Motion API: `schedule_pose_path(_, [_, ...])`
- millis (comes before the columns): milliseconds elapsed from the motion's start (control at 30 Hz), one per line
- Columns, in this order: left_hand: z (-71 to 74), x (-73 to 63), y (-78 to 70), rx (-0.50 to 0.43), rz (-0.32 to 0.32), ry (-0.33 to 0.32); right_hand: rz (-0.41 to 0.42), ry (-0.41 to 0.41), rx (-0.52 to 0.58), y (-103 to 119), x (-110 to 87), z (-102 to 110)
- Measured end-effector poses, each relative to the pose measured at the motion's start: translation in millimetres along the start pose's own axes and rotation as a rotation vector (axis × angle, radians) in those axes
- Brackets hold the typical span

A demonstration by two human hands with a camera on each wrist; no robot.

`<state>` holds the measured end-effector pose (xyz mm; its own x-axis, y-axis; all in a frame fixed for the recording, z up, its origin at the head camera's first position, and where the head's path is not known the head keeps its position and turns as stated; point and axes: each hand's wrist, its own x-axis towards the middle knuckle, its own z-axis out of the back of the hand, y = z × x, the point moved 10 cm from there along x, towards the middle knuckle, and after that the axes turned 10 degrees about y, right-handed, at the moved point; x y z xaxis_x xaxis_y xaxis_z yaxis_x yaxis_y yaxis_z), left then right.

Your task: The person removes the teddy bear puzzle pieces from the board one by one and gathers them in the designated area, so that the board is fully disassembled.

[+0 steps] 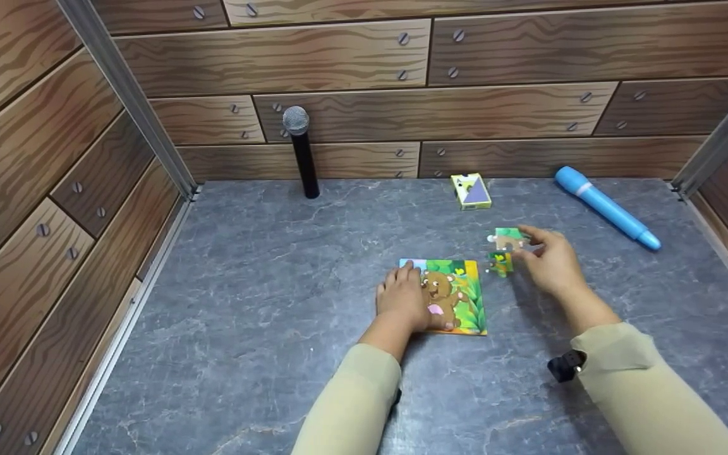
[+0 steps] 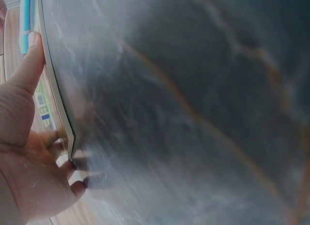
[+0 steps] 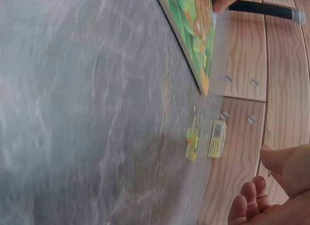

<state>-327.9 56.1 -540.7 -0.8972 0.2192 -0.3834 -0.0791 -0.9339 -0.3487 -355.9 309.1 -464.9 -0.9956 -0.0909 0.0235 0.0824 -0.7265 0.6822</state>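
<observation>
A square jigsaw puzzle (image 1: 470,306) with a brown bear on green leaves lies flat on the table. My left hand (image 1: 402,300) rests on its left part, the thumb stretched along the near edge. In the left wrist view the fingers lie about the board's corner. To the right, my right hand (image 1: 552,262) pinches a green and brown puzzle piece (image 1: 507,236) between thumb and fingers, raised above the table. Another puzzle piece (image 1: 501,264), green and yellow, lies between the board and that hand; the right wrist view shows this loose piece (image 3: 193,140) too.
A microphone (image 1: 304,155) stands upright at the back left. Near the back wall lies a small yellow card box (image 1: 472,191). A blue marker-shaped stick (image 1: 610,208) lies at the back right. Wood-patterned walls (image 1: 339,60) bound the grey table (image 1: 244,316).
</observation>
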Motion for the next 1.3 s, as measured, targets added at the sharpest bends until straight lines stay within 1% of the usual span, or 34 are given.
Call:
schedule_pose_path(200, [0.3,-0.5,-0.1,0.008,-0.002,-0.008,-0.028,0.005,0.014,-13,-1.3,6])
schedule_pose_path(600, [-1.4,0.3,-0.3,0.017,0.0,0.004,-0.09,0.008,0.037,-43,-2.6,12])
schedule_pose_path(733, [-0.5,-0.1,0.0,0.029,0.003,0.0,-0.124,0.022,0.03,-54,-3.1,12])
schedule_pose_path(1033, [-0.1,-1.0,-0.3,0.016,0.008,-0.006,-0.187,0.073,0.013,-76,-4.2,5])
schedule_pose_path(1167, [-0.8,0.0,-0.1,0.014,0.003,-0.008,-0.205,0.092,0.011,-82,-5.0,3])
schedule_pose_path(1300, [-1.5,1.3,0.8,0.007,-0.003,-0.011,-0.212,0.096,0.006,-84,-5.2,2])
